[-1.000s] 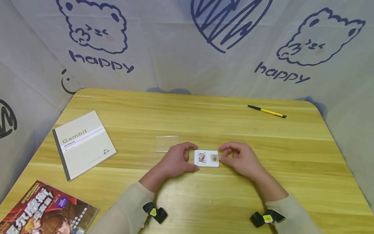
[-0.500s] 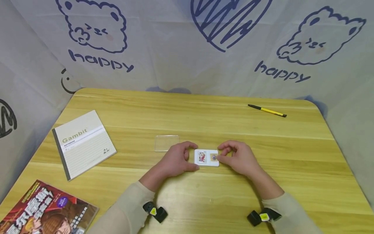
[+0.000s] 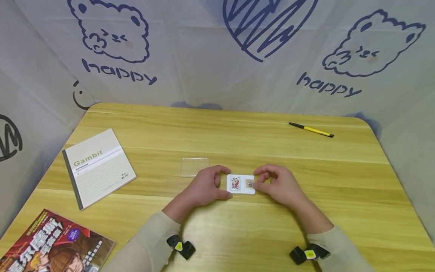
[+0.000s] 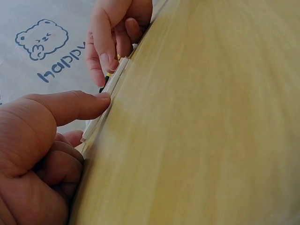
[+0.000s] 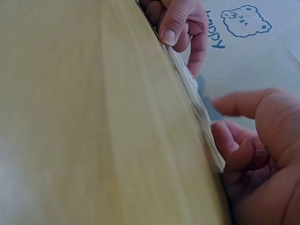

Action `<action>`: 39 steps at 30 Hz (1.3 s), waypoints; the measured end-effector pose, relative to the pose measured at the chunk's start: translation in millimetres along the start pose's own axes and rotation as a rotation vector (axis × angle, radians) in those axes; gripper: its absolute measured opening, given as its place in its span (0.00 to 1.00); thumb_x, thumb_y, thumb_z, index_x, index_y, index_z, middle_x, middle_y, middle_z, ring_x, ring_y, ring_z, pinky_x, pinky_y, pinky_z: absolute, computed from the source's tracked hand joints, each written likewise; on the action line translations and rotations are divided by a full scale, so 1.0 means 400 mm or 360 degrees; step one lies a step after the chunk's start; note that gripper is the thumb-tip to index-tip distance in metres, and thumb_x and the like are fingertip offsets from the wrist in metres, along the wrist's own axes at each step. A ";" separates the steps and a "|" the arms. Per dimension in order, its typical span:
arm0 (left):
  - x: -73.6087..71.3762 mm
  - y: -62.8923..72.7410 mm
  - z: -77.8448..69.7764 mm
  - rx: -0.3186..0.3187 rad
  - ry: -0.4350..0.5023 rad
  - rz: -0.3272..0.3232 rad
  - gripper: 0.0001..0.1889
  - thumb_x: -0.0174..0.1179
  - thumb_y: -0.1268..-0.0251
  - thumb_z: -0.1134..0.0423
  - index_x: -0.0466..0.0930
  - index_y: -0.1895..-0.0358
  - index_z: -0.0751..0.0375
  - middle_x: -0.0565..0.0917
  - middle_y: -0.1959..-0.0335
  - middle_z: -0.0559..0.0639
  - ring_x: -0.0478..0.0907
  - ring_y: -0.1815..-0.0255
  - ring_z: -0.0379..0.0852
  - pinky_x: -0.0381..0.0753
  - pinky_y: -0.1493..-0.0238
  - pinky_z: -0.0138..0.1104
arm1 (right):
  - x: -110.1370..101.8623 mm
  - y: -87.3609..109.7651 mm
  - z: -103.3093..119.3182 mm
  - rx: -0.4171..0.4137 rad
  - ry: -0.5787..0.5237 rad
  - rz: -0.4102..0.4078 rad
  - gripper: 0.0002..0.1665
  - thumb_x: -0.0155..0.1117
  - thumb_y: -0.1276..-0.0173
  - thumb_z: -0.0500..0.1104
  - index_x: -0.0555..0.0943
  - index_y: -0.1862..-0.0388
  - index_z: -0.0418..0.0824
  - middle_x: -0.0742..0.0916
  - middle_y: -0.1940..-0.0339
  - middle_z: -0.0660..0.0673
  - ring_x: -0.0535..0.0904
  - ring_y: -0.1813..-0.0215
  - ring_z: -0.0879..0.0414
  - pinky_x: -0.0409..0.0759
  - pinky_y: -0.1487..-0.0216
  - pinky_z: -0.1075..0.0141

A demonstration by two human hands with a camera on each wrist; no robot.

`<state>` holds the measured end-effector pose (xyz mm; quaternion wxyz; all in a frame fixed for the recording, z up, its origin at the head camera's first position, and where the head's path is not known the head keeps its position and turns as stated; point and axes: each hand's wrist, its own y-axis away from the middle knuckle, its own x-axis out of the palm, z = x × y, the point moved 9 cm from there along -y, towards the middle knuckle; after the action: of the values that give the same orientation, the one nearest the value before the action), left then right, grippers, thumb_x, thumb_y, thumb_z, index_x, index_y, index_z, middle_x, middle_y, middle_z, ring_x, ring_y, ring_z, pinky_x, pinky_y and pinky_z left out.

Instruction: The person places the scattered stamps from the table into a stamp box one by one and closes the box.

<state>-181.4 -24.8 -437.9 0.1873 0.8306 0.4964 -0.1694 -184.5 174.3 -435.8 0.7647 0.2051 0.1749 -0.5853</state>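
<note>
A flat white rectangular holder (image 3: 242, 188) lies on the table between both hands. It carries a small red-and-white picture (image 3: 235, 183) on its left part and a small tan square (image 3: 249, 184) with a dark round motif at its right end. My left hand (image 3: 208, 187) grips the holder's left end, thumb on the near edge and index finger on the far edge. At the right end is my right hand (image 3: 279, 186), its thumb over the tan square and its fingers bent beside the far corner. In the right wrist view a gap shows between the right thumb (image 5: 234, 101) and the fingers.
A clear plastic rectangle (image 3: 194, 167) lies behind my left hand. A notebook (image 3: 100, 172) and a magazine (image 3: 57, 245) are on the left. A yellow-and-black pen (image 3: 311, 129) lies at the back right. A patterned cloth (image 3: 190, 68) hangs behind the wooden table (image 3: 217, 234).
My right thumb has moved left from the holder's right edge to over the tan square, covering part of it. My left hand and the holder stay in place.
</note>
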 end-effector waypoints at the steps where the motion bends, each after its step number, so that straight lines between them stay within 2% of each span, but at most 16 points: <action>1: 0.000 0.000 0.000 0.0000 -0.0003 0.0000 0.33 0.79 0.54 0.66 0.77 0.41 0.64 0.67 0.80 0.46 0.62 0.80 0.40 0.64 0.76 0.33 | 0.000 0.002 0.002 -0.0023 -0.0010 0.0018 0.20 0.81 0.46 0.41 0.85 0.53 0.43 0.85 0.69 0.48 0.64 0.82 0.58 0.61 0.82 0.69; 5: -0.001 0.001 0.000 -0.0002 -0.0012 -0.0002 0.33 0.79 0.53 0.66 0.77 0.40 0.64 0.67 0.80 0.46 0.62 0.80 0.40 0.64 0.76 0.33 | 0.005 0.008 0.012 -0.0126 -0.0020 0.0109 0.33 0.86 0.54 0.41 0.83 0.46 0.42 0.83 0.67 0.47 0.64 0.81 0.58 0.61 0.82 0.68; 7: -0.002 0.001 -0.001 -0.0002 -0.0009 -0.0006 0.33 0.79 0.53 0.66 0.77 0.40 0.64 0.67 0.80 0.46 0.62 0.80 0.40 0.64 0.76 0.33 | 0.009 0.009 0.015 -0.0149 0.0003 0.0137 0.36 0.87 0.56 0.42 0.83 0.45 0.42 0.82 0.66 0.47 0.64 0.80 0.57 0.62 0.81 0.68; 15: -0.018 0.015 -0.001 0.0012 0.0017 -0.0067 0.36 0.80 0.54 0.66 0.76 0.38 0.63 0.66 0.81 0.45 0.61 0.81 0.40 0.64 0.76 0.33 | 0.017 0.004 0.017 -0.0134 0.0116 0.0140 0.34 0.87 0.55 0.42 0.83 0.46 0.45 0.83 0.68 0.51 0.66 0.79 0.57 0.62 0.79 0.68; 18: -0.048 0.033 0.005 0.0010 0.0054 -0.0132 0.38 0.80 0.54 0.65 0.74 0.36 0.63 0.64 0.80 0.44 0.60 0.80 0.40 0.67 0.70 0.35 | 0.019 0.004 0.016 -0.0127 0.0117 0.0136 0.34 0.87 0.56 0.42 0.84 0.47 0.45 0.83 0.68 0.51 0.65 0.79 0.57 0.62 0.79 0.68; 21: -0.096 0.053 0.024 -0.0008 0.0108 -0.0219 0.39 0.79 0.53 0.66 0.72 0.34 0.63 0.63 0.80 0.44 0.59 0.80 0.41 0.69 0.66 0.37 | 0.020 0.004 0.015 -0.0116 0.0121 0.0131 0.34 0.87 0.56 0.42 0.84 0.47 0.45 0.83 0.68 0.51 0.65 0.79 0.57 0.62 0.79 0.68; 26: -0.178 0.077 0.081 -0.0106 0.0159 -0.0351 0.39 0.79 0.53 0.68 0.71 0.34 0.63 0.63 0.79 0.47 0.59 0.79 0.43 0.66 0.73 0.36 | 0.019 0.004 0.010 -0.0092 0.0126 0.0124 0.34 0.87 0.56 0.43 0.84 0.47 0.45 0.82 0.68 0.50 0.65 0.79 0.56 0.62 0.79 0.68; 29: -0.213 0.083 0.110 -0.0163 0.0120 -0.0405 0.40 0.79 0.54 0.68 0.70 0.34 0.63 0.65 0.79 0.48 0.61 0.79 0.44 0.65 0.75 0.35 | 0.017 0.005 0.009 -0.0090 0.0131 0.0120 0.34 0.87 0.56 0.43 0.84 0.47 0.45 0.83 0.68 0.51 0.65 0.79 0.56 0.62 0.79 0.68; 33: -0.240 0.084 0.132 -0.0224 0.0077 -0.0440 0.41 0.80 0.55 0.69 0.70 0.33 0.64 0.65 0.79 0.48 0.62 0.79 0.44 0.65 0.75 0.35 | 0.016 0.006 0.010 -0.0088 0.0132 0.0120 0.35 0.87 0.56 0.43 0.84 0.47 0.45 0.83 0.68 0.51 0.65 0.79 0.56 0.62 0.79 0.68; 39: -0.252 0.081 0.147 -0.0328 0.0019 -0.0431 0.40 0.79 0.54 0.69 0.71 0.34 0.65 0.67 0.77 0.50 0.63 0.77 0.45 0.65 0.74 0.35 | 0.018 0.005 0.008 -0.0076 0.0117 0.0120 0.35 0.87 0.56 0.42 0.84 0.47 0.45 0.83 0.68 0.50 0.65 0.78 0.57 0.62 0.79 0.68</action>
<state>-203.8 -143.9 -437.5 0.2441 0.7334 0.6197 -0.1364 -180.5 167.0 -436.4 0.7840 0.2146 0.2088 -0.5437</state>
